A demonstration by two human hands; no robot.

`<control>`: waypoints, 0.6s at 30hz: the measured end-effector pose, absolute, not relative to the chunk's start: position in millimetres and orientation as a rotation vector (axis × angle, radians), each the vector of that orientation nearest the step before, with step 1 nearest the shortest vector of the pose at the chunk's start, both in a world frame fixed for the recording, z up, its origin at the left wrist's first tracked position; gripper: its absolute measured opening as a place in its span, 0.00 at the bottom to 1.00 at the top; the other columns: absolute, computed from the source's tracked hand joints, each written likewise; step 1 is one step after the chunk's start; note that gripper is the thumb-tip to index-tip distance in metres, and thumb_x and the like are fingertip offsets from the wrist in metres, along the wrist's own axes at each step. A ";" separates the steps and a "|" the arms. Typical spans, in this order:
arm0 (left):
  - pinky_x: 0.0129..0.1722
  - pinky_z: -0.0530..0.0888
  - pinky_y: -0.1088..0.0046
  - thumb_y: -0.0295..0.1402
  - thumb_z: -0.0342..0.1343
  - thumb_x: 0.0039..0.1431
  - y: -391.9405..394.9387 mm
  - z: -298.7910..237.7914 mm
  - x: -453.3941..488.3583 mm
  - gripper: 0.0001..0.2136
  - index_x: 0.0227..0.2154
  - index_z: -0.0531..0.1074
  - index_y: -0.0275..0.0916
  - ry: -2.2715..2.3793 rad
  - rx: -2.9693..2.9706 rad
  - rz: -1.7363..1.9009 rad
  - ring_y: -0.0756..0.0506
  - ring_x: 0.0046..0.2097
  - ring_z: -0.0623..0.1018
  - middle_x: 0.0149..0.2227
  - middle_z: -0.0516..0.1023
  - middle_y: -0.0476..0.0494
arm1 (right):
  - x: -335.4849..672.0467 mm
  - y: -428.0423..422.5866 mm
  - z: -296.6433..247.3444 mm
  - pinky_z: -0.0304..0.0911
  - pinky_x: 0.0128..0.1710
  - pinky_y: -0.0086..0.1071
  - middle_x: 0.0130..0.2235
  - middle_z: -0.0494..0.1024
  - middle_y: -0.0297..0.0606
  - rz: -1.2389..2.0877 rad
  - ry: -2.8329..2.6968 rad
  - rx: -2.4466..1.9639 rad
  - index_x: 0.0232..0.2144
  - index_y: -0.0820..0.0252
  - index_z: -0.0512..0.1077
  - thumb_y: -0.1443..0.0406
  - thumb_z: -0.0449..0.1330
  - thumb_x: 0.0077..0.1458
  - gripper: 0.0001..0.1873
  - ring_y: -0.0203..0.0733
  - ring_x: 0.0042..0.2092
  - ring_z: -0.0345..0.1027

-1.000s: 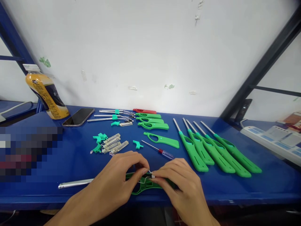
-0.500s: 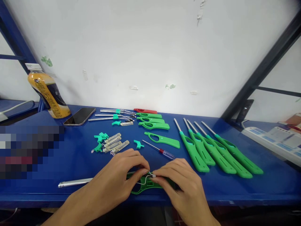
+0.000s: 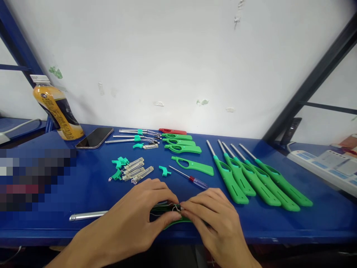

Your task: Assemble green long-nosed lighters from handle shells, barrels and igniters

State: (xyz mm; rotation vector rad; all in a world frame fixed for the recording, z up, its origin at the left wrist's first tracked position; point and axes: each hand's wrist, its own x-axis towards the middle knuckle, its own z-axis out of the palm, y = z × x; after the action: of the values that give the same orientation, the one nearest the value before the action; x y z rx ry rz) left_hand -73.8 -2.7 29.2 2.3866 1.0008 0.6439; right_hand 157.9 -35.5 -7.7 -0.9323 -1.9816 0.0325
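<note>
Both hands work on a green lighter half-shell (image 3: 178,220) lying at the front edge of the blue bench (image 3: 83,190). My left hand (image 3: 145,212) grips the shell's left part, thumb under, fingers curled over it. My right hand (image 3: 214,219) pinches a thin white wire (image 3: 175,209) at the shell's middle. A metal tube (image 3: 87,215) sticks out leftward from under my left hand.
Several assembled green lighters (image 3: 251,176) lie to the right. A small screwdriver (image 3: 191,178), green handle shells (image 3: 182,149), teal triggers and small metal parts (image 3: 131,169) lie behind my hands. A phone (image 3: 94,137) and bottle (image 3: 57,109) stand far left; a power strip (image 3: 323,163) lies right.
My left hand has closed down over the shell, covering more of it. The wire's loop has been pressed lower into the shell. My right hand barely shifted.
</note>
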 end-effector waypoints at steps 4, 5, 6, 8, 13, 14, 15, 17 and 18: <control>0.52 0.73 0.67 0.36 0.64 0.71 -2.3 24.5 -75.4 0.07 0.49 0.80 0.48 1.023 2.397 0.636 0.44 0.49 0.80 0.47 0.84 0.50 | 157.5 -34.7 -8.9 0.63 0.42 0.37 0.38 0.84 0.28 0.010 -1.965 -0.933 0.43 0.54 0.79 0.72 0.69 0.65 0.09 0.36 0.37 0.73; 0.52 0.73 0.68 0.36 0.64 0.71 -1.6 24.1 -75.2 0.06 0.48 0.80 0.47 1.015 2.400 0.649 0.44 0.49 0.81 0.47 0.84 0.50 | 157.5 -34.6 -9.2 0.63 0.42 0.37 0.38 0.84 0.28 0.008 -1.961 -0.930 0.43 0.54 0.79 0.72 0.69 0.65 0.09 0.36 0.37 0.73; 0.51 0.73 0.68 0.36 0.63 0.72 -0.8 24.1 -75.0 0.06 0.48 0.81 0.47 1.002 2.403 0.656 0.45 0.48 0.81 0.46 0.84 0.50 | 157.4 -34.5 -9.4 0.63 0.42 0.37 0.38 0.84 0.28 0.011 -1.960 -0.930 0.43 0.54 0.79 0.72 0.69 0.65 0.09 0.36 0.37 0.74; 0.51 0.73 0.69 0.34 0.62 0.73 0.5 25.3 -74.4 0.05 0.47 0.81 0.47 0.974 2.405 0.653 0.45 0.47 0.81 0.45 0.85 0.51 | 157.4 -34.6 -9.4 0.63 0.41 0.37 0.38 0.84 0.28 0.018 -1.963 -0.927 0.43 0.54 0.79 0.72 0.69 0.65 0.09 0.36 0.37 0.73; 0.48 0.73 0.70 0.32 0.62 0.72 1.9 29.1 -72.0 0.05 0.45 0.83 0.47 0.958 2.384 0.656 0.46 0.45 0.82 0.43 0.86 0.52 | 157.8 -34.8 -8.7 0.63 0.40 0.37 0.38 0.84 0.28 0.013 -1.970 -0.925 0.43 0.54 0.79 0.72 0.68 0.65 0.08 0.35 0.36 0.73; 0.48 0.73 0.71 0.32 0.63 0.71 2.1 29.4 -71.3 0.05 0.45 0.83 0.47 0.955 2.379 0.673 0.47 0.45 0.82 0.43 0.86 0.52 | 157.9 -34.7 -8.6 0.64 0.40 0.37 0.38 0.84 0.28 0.013 -1.963 -0.924 0.43 0.54 0.79 0.72 0.68 0.65 0.08 0.35 0.36 0.74; 0.47 0.74 0.71 0.31 0.64 0.70 2.4 29.7 -70.6 0.05 0.44 0.83 0.46 0.948 2.373 0.689 0.47 0.44 0.83 0.42 0.86 0.52 | 158.0 -34.6 -8.6 0.64 0.41 0.37 0.38 0.84 0.28 0.012 -1.957 -0.920 0.43 0.54 0.79 0.72 0.69 0.65 0.08 0.35 0.36 0.74; 0.45 0.74 0.73 0.30 0.66 0.69 3.1 30.2 -69.3 0.05 0.43 0.84 0.46 0.926 2.360 0.720 0.47 0.43 0.83 0.41 0.87 0.52 | 158.1 -34.4 -8.4 0.64 0.41 0.36 0.37 0.84 0.28 0.012 -1.946 -0.918 0.43 0.54 0.79 0.72 0.69 0.65 0.08 0.35 0.36 0.75; 0.44 0.75 0.74 0.29 0.66 0.68 3.4 30.4 -68.8 0.04 0.43 0.84 0.45 0.914 2.354 0.732 0.48 0.42 0.83 0.40 0.86 0.52 | 158.0 -34.3 -8.2 0.65 0.42 0.36 0.37 0.85 0.28 0.017 -1.941 -0.919 0.42 0.54 0.80 0.72 0.69 0.65 0.08 0.35 0.36 0.75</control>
State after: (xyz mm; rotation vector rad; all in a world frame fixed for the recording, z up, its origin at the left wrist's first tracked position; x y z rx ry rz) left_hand -68.8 3.4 30.4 2.3542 0.9139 0.7320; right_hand 158.0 -34.3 -8.2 -0.9191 -1.9409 0.0170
